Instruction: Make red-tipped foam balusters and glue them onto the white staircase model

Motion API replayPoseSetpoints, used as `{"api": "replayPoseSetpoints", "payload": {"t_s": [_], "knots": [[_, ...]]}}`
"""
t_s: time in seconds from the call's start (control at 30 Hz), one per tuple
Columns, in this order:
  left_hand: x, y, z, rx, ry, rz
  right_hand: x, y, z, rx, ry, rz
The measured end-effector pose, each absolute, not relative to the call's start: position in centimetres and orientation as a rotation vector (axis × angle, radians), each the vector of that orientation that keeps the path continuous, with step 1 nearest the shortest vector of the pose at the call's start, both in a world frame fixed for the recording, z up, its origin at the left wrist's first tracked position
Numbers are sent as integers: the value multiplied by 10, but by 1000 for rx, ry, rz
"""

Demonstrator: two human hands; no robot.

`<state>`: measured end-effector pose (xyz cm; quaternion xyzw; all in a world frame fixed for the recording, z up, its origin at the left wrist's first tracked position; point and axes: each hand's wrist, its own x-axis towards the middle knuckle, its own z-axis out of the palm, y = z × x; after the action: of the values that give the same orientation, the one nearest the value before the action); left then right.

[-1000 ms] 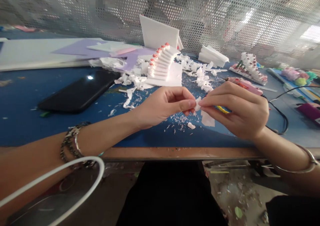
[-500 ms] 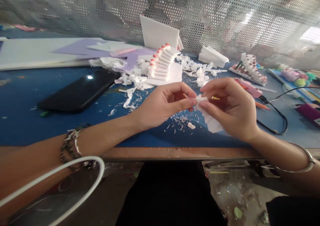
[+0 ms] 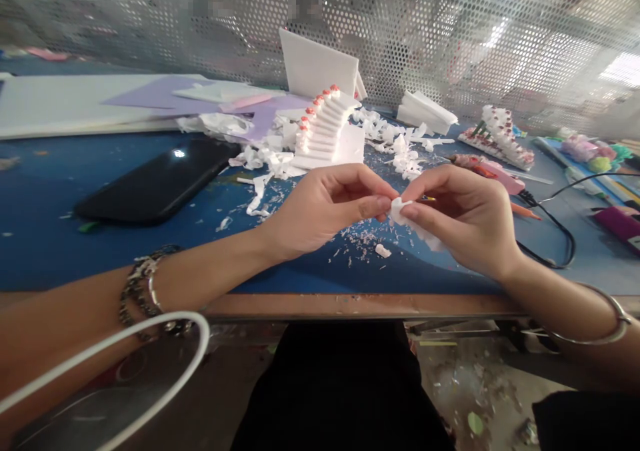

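Observation:
Both of my hands meet above the blue table top (image 3: 45,238), near its front edge. My left hand (image 3: 325,204) pinches the left end of a small white foam piece (image 3: 400,208) between thumb and forefinger. My right hand (image 3: 463,218) is closed on the same piece, and more of the white foam (image 3: 430,239) shows under its palm. A thin yellow and dark tip (image 3: 427,198) shows between the right fingers; I cannot make out what it is. White crumbs and a small foam bit (image 3: 383,250) lie on the table just below the hands.
A white foam staircase model (image 3: 327,134) with red dots stands behind the hands among white scraps (image 3: 270,161). A black phone (image 3: 157,181) lies at the left. A pink tool (image 3: 493,171), a black cable (image 3: 560,228), a second model (image 3: 497,138), foam sheets (image 3: 75,104) and a perforated screen (image 3: 500,31) surround them.
My right hand turned the white foam piece and drew it under the palm, so less of it hangs below. The left hand kept its pinch and barely moved.

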<state>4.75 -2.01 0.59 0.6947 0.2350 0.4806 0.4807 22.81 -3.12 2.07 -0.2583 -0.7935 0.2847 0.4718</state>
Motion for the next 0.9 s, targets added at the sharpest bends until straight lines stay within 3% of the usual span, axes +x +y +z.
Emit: {"api": "replayPoseSetpoints", "payload": {"t_s": [0.43,0.9], "knots": [[52,-32,10,1920,734,1401,227,-28,17,-544,-1976,524],[47,-32,7,2122,594,1352,231,-28,19,-574,-2013,774]]}}
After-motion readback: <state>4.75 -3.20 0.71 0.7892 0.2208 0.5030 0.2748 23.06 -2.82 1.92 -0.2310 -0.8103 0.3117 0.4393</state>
